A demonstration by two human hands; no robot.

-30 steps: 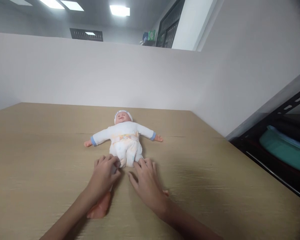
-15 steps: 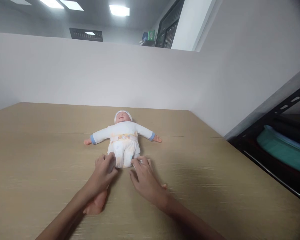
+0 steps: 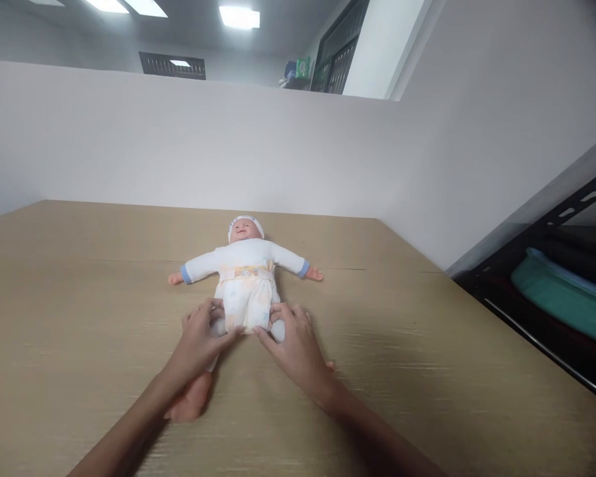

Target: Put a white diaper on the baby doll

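A baby doll (image 3: 246, 251) in a white top with blue cuffs and a white headband lies on its back on the table. Its head points away from me and its arms are spread. Around its hips is a white diaper (image 3: 247, 301) with a pale orange pattern and a printed waist strip. My left hand (image 3: 198, 334) grips the diaper's left leg edge, thumb low near the crotch and fingers at the side. On the opposite leg edge my right hand (image 3: 297, 341) has the same hold. My hands and forearms partly hide the doll's legs.
The wooden table (image 3: 104, 318) runs back to a white wall (image 3: 203, 139). At the right, beyond the table's edge, stands a black metal rack (image 3: 536, 351) with a teal item (image 3: 561, 295) on it.
Both thumbs have moved inward to the diaper's lower edge near the crotch. My fingers have shifted up slightly along its sides, and white cloth now shows between thumb and fingers.
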